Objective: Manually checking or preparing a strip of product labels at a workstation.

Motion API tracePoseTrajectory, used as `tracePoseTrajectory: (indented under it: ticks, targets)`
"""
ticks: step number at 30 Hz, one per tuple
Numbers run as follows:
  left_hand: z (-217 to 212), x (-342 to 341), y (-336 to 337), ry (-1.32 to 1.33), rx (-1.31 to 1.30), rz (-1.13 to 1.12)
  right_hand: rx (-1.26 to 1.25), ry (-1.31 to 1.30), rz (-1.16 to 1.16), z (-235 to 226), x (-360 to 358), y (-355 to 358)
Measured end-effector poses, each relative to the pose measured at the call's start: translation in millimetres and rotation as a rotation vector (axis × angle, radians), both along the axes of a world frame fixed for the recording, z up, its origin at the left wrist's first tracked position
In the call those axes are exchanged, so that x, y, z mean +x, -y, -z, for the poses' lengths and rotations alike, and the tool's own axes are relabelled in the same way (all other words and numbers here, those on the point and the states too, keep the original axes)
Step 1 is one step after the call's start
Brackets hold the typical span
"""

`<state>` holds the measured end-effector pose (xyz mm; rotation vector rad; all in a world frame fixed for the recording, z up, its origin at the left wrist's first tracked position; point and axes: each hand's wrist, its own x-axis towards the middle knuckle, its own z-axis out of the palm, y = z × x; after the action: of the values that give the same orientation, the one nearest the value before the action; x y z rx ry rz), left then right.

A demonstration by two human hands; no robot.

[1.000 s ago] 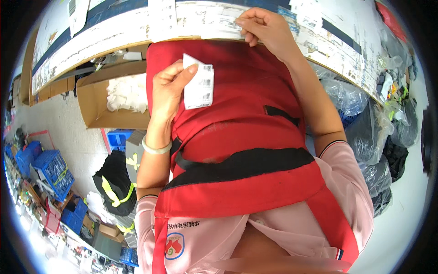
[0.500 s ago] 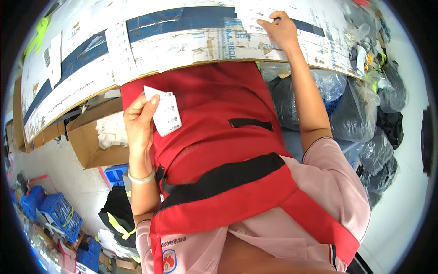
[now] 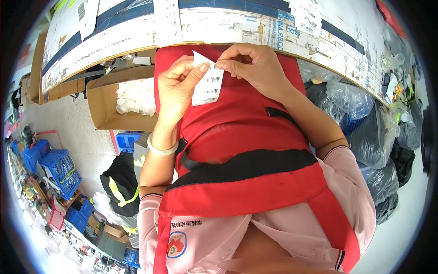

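Note:
A small white printed label (image 3: 207, 84) is held up in front of my red apron (image 3: 237, 132). My left hand (image 3: 175, 89) pinches its left edge between thumb and fingers. My right hand (image 3: 255, 68) grips the label's top right corner with thumb and forefinger. Both hands meet just below the edge of the cardboard-covered table (image 3: 137, 32). A pale bangle (image 3: 160, 148) sits on my left wrist.
More white labels (image 3: 308, 16) lie on the table top. An open cardboard box (image 3: 123, 98) with white material stands under the table at left. Blue crates (image 3: 59, 166) and a black bag (image 3: 121, 185) are on the floor. Dark plastic bags (image 3: 365, 123) pile up at right.
My right hand came down from the table top to the label in my left hand. Both hands now hold it, closer to the table edge.

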<state>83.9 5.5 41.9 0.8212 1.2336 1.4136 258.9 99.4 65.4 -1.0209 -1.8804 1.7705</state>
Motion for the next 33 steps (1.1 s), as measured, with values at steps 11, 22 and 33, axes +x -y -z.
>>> tracePoseTrajectory:
  ticks: [11,22,33]
  targets:
    - [21,-12,-5,0.378,-0.245,-0.213,0.830,-0.072,-0.095,16,-13,16]
    - [32,-14,-2,0.257,-0.263,-0.124,0.003,0.144,0.031,27,0,-70]
    - [32,-18,2,0.210,-0.270,-0.225,0.942,0.181,-0.119,20,-33,-31]
